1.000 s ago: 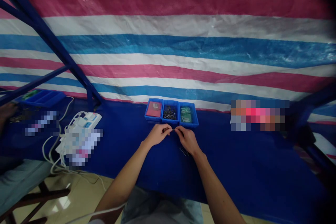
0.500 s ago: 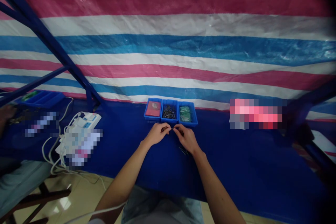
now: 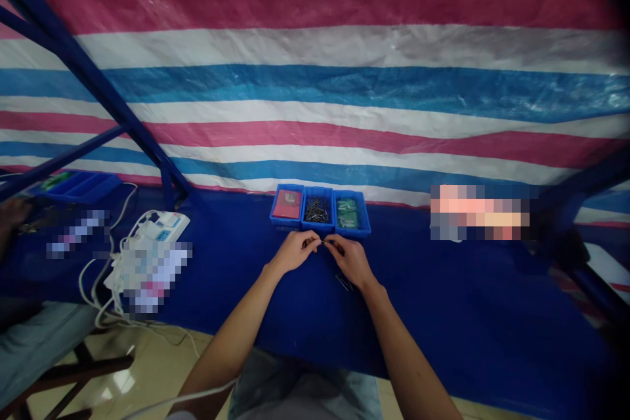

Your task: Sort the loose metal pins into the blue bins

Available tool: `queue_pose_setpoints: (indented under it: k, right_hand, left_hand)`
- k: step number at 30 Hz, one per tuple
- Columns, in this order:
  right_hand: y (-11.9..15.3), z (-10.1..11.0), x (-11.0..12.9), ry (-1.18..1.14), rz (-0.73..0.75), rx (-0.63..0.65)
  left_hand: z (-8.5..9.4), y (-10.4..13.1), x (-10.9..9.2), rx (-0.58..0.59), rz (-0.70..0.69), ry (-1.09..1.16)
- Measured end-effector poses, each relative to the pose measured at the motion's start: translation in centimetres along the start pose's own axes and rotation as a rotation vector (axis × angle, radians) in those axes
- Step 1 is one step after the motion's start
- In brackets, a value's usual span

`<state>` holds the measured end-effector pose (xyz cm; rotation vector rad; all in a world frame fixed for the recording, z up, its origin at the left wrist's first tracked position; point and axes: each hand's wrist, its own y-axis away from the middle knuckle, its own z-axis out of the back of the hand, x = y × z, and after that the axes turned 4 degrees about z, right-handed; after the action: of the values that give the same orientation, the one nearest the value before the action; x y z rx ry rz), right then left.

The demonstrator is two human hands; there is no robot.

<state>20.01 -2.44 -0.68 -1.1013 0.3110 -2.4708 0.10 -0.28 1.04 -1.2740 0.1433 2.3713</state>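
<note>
My left hand point(image 3: 298, 251) and my right hand point(image 3: 348, 257) meet fingertip to fingertip above the blue table, just in front of the small bins. Each is closed in a pinch, and between them is a tiny thin piece too small to name. Beneath my right wrist lie several thin metal pieces point(image 3: 344, 283), like screws or nails. Of the three blue bins, the left bin point(image 3: 286, 221) holds a flat red packet point(image 3: 287, 203). Dark screw-like pieces point(image 3: 317, 210) fill the middle one, and the right one has green and pale small parts point(image 3: 347, 211).
A white power strip point(image 3: 170, 226) with tangled white cables point(image 3: 101, 305) sits to the left. Farther left are another person's hand point(image 3: 14, 213) and a blue tray point(image 3: 93, 185). Blue frame bars point(image 3: 98, 82) cross before a striped sheet point(image 3: 344, 92). Blurred-out items lie at right.
My right fingertips have shifted very slightly left, closer to my left fingertips. The left hand, the bins and the loose metal pieces stay where they were.
</note>
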Motion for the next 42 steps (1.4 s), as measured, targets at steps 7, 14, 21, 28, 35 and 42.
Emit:
queue_pose_setpoints:
  k: [7, 14, 21, 28, 35, 42]
  right_hand:
    - [0.03, 0.08, 0.14, 0.008, 0.000, 0.009]
    - [0.05, 0.14, 0.31, 0.016, -0.006, 0.017]
    - [0.12, 0.14, 0.28, 0.016, -0.001, 0.009]
    - [0.09, 0.08, 0.11, 0.013, 0.004, 0.028]
    - [0.13, 0.22, 0.18, 0.063, -0.013, 0.039]
    - [0.10, 0.47, 0.46, 0.106, -0.040, 0.057]
  left_hand:
    - [0.04, 0.00, -0.08, 0.004, 0.012, 0.006]
    - [0.01, 0.02, -0.03, 0.001, 0.018, 0.010]
    - [0.02, 0.01, -0.13, -0.002, 0.030, 0.014]
    - [-0.04, -0.01, 0.08, -0.007, 0.017, 0.017]
    - [-0.08, -0.01, 0.13, -0.010, 0.012, 0.017]
    - [-0.14, -0.03, 0.29, -0.011, -0.003, 0.024]
